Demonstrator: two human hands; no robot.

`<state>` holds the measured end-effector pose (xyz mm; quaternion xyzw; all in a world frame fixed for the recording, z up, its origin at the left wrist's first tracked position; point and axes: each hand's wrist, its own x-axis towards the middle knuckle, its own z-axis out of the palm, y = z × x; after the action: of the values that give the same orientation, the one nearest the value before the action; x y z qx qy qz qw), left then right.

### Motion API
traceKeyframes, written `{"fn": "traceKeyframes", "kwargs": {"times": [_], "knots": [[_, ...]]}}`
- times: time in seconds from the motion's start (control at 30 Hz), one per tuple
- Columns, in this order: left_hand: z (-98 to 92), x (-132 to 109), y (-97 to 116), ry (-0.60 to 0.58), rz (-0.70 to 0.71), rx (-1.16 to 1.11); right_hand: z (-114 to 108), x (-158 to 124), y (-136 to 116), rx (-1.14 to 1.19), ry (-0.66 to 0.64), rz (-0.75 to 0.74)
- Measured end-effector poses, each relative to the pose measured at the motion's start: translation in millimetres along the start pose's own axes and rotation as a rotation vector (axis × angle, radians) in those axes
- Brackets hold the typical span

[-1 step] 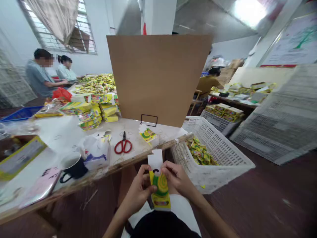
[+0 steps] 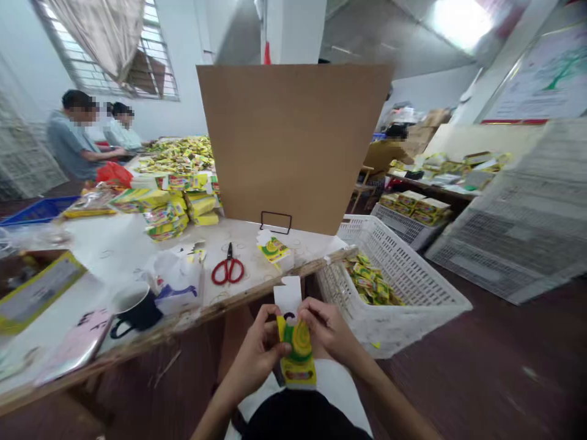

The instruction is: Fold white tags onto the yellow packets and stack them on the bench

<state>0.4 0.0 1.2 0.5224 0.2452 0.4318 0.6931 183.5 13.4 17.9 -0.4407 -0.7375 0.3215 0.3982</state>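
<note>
I hold a yellow and green packet point(image 2: 298, 357) with a white card flap point(image 2: 288, 294) over my lap, just below the table edge. My left hand point(image 2: 257, 353) pinches its left side, fingers closed on it. My right hand point(image 2: 328, 333) grips its upper right side, fingers curled round it. The packet stands upright between both hands.
A wooden-edged table point(image 2: 257, 293) carries red scissors point(image 2: 228, 269), a black mug point(image 2: 136, 309), a white bag point(image 2: 178, 280), another packet point(image 2: 274, 249) and piles of packets point(image 2: 170, 211). A cardboard sheet point(image 2: 293, 146) stands behind. At my right, a white basket point(image 2: 413, 305) holds packets point(image 2: 371, 283). Two people point(image 2: 77, 143) sit far left.
</note>
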Motion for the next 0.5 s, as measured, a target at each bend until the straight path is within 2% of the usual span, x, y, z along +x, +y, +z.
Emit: {"fn": "traceKeyframes", "kwargs": {"times": [0.1, 0.2, 0.3, 0.37, 0.5], "knots": [[0.6, 0.8, 2.4, 0.064, 0.015, 0.038, 3.2, -0.3, 1.2, 0.087, 0.076, 0.002], [-1.9, 1.6, 3.0, 0.018, -0.006, 0.028, 5.2, 1.1, 1.0, 0.240, 0.164, 0.010], [-5.0, 2.8, 1.1, 0.032, 0.003, 0.035, 1.5, 4.3, -1.6, 0.209, 0.201, -0.034], [-5.6, 3.8, -1.1, 0.092, 0.023, 0.092, -2.5, 6.1, -3.7, 0.147, 0.156, -0.032], [-2.3, 5.3, -5.9, 0.114, 0.032, 0.142, -3.9, 5.9, -5.8, 0.042, -0.024, 0.137]]}}
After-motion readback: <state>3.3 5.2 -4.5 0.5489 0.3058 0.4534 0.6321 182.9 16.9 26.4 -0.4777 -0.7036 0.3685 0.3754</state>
